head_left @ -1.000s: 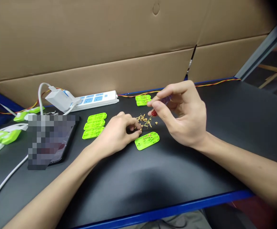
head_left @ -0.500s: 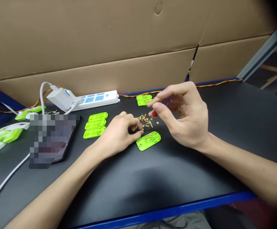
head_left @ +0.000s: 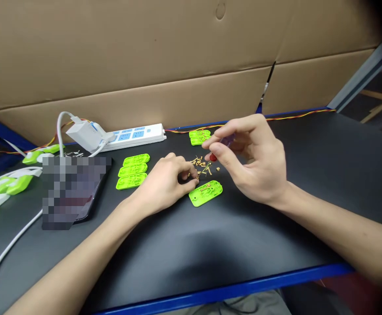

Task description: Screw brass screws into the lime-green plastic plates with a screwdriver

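My right hand [head_left: 255,159] is closed around a screwdriver [head_left: 213,156] with a red collar and a clear purplish handle; its thin shaft slants down to the left. Fingertips of my left hand [head_left: 171,183] are pinched at the near-left edge of a scatter of small brass pieces [head_left: 199,162]; what they hold is too small to make out. Just in front of the pile lies an open green shell [head_left: 206,193] with brass parts inside. Three green shells [head_left: 132,180] are lined up left of my left hand, and a pair [head_left: 199,137] lies behind the pile.
A white power strip [head_left: 136,137] with a plugged adapter sits along the cardboard wall [head_left: 145,57]. At left are a dark tablet-like device [head_left: 94,192], white cables and more green-and-white pieces [head_left: 19,185]. A brush [head_left: 267,87] leans at the back.
The view has shifted very slightly. Both hands stay in nearly the same place, with the screwdriver still in my right hand.
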A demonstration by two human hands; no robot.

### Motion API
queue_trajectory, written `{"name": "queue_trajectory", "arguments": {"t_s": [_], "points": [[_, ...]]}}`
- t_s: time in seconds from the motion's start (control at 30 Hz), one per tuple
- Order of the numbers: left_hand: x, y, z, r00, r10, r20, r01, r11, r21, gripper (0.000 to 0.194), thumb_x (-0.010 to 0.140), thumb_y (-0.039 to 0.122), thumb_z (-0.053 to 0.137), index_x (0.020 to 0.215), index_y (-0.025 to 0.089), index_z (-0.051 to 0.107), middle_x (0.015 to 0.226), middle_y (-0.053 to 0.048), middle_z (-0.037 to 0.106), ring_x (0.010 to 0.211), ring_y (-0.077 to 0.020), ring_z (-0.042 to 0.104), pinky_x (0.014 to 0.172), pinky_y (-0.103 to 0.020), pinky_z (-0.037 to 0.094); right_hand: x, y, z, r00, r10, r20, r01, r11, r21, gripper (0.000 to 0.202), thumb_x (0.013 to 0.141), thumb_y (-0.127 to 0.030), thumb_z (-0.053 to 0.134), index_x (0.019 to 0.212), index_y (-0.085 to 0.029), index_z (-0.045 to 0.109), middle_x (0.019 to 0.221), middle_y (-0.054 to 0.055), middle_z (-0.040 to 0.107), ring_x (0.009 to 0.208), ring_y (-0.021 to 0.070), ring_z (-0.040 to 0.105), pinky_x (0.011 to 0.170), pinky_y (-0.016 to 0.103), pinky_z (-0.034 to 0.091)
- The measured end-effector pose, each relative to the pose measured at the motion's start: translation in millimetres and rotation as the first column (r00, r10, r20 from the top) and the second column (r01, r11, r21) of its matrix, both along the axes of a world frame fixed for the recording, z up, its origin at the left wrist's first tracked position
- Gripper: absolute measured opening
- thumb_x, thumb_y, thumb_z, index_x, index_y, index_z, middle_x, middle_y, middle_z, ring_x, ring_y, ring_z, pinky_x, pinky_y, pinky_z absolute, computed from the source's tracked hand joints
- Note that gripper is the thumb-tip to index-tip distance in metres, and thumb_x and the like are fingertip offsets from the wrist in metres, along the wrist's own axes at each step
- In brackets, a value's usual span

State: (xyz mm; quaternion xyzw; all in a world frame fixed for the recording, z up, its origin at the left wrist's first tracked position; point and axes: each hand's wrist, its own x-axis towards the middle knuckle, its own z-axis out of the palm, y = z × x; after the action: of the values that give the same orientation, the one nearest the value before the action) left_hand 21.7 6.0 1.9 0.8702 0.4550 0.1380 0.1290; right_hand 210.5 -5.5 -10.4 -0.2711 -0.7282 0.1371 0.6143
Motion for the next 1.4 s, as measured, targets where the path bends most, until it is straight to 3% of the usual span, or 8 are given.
{"name": "queue_trajectory", "arguments": {"t_s": [0.2, 0.33, 0.6, 0.8, 1.0, 1.1, 1.23, 1.4], "points": [[0.9, -1.4, -1.0, 1.0, -0.02, -0.003, 0.02, 1.0, 0.017, 0.008, 0.082, 0.026, 0.06, 0.08, 0.021, 0.066, 0.073, 0.0, 0.06, 0.078, -0.0194, 0.051, 0.071, -0.031, 0.037, -0.4, -2.6, 6.0, 0.996, 0.002, 0.088, -0.004, 1.0, 0.021, 0.024, 0.091, -0.017, 0.058, 0.114, -0.023, 0.057, 0.108, 0.002, 0.067, 0.09, 0.0141, 0.07, 0.081, 0.031, 0.064], [1.6, -1.8, -2.9, 0.999, -0.031, 0.009, 0.031, 0.999, 0.025, 0.009, 0.084, 0.026, 0.059, 0.08, 0.02, 0.064, 0.076, -0.001, 0.061, 0.078, -0.0193, 0.052, 0.071, -0.031, 0.039, -4.1, -2.6, 11.7, 0.986, 0.014, 0.164, -0.029, 0.996, 0.085, 0.028, 0.094, -0.016, 0.052, 0.121, -0.023, 0.057, 0.105, 0.003, 0.068, 0.093, 0.0151, 0.07, 0.088, 0.035, 0.062], [2.0, -1.5, -5.4, 0.999, -0.024, 0.029, 0.023, 0.999, 0.033, 0.008, 0.083, 0.022, 0.058, 0.077, 0.019, 0.061, 0.077, -0.002, 0.061, 0.077, -0.019, 0.053, 0.068, -0.03, 0.04, -8.1, -5.4, 16.8, 0.969, 0.122, 0.213, -0.127, 0.992, 0.01, 0.038, 0.096, -0.013, 0.04, 0.133, -0.02, 0.05, 0.127, 0.004, 0.064, 0.108, 0.015, 0.068, 0.098, 0.033, 0.057], [2.1, -0.6, -6.8, 0.999, -0.033, 0.04, 0.031, 0.999, 0.038, 0.008, 0.082, 0.022, 0.059, 0.075, 0.019, 0.06, 0.073, 0.0, 0.06, 0.075, -0.0182, 0.053, 0.067, -0.03, 0.039, -7.8, -2.0, 13.4, 0.973, 0.075, 0.217, -0.072, 0.997, -0.02, 0.042, 0.096, -0.019, 0.046, 0.137, -0.027, 0.047, 0.123, 0.003, 0.066, 0.103, 0.0167, 0.069, 0.094, 0.036, 0.06], [2.8, -0.9, -7.0, 0.998, -0.038, 0.044, 0.038, 0.999, 0.012, 0.009, 0.083, 0.024, 0.059, 0.076, 0.019, 0.062, 0.07, 0.001, 0.06, 0.074, -0.0179, 0.053, 0.067, -0.03, 0.038, -9.9, 4.9, 8.5, 0.992, -0.07, 0.105, 0.062, 0.995, 0.076, 0.025, 0.087, -0.03, 0.066, 0.112, -0.027, 0.063, 0.092, 0.001, 0.066, 0.077, 0.0143, 0.065, 0.075, 0.033, 0.061], [2.8, -0.7, -6.5, 0.998, -0.058, 0.036, 0.057, 0.998, 0.024, 0.008, 0.083, 0.024, 0.059, 0.078, 0.019, 0.063, 0.074, 0.0, 0.06, 0.077, -0.0184, 0.052, 0.07, -0.03, 0.039, -10.1, 5.0, 8.1, 0.989, -0.089, 0.121, 0.084, 0.995, 0.045, 0.028, 0.091, -0.031, 0.059, 0.118, -0.024, 0.061, 0.103, 0.004, 0.067, 0.081, 0.0144, 0.065, 0.077, 0.032, 0.061], [3.1, -0.3, -6.4, 0.997, -0.074, 0.028, 0.073, 0.997, 0.037, 0.01, 0.084, 0.026, 0.059, 0.077, 0.019, 0.062, 0.072, 0.0, 0.059, 0.077, -0.0184, 0.05, 0.072, -0.031, 0.038, -10.7, 3.6, 7.6, 0.992, -0.012, 0.128, 0.012, 1.0, 0.001, 0.039, 0.096, -0.021, 0.045, 0.135, -0.026, 0.05, 0.119, 0.004, 0.067, 0.096, 0.0161, 0.068, 0.087, 0.034, 0.06], [3.5, -0.7, -8.3, 0.997, -0.047, 0.058, 0.046, 0.999, 0.023, 0.012, 0.084, 0.025, 0.058, 0.074, 0.019, 0.06, 0.067, 0.001, 0.058, 0.073, -0.0172, 0.051, 0.067, -0.029, 0.037, -11.8, 3.0, 8.4, 0.99, -0.069, 0.124, 0.058, 0.994, 0.091, 0.031, 0.09, -0.028, 0.061, 0.121, -0.028, 0.062, 0.09, 0.002, 0.064, 0.078, 0.0142, 0.064, 0.076, 0.033, 0.061]]}}
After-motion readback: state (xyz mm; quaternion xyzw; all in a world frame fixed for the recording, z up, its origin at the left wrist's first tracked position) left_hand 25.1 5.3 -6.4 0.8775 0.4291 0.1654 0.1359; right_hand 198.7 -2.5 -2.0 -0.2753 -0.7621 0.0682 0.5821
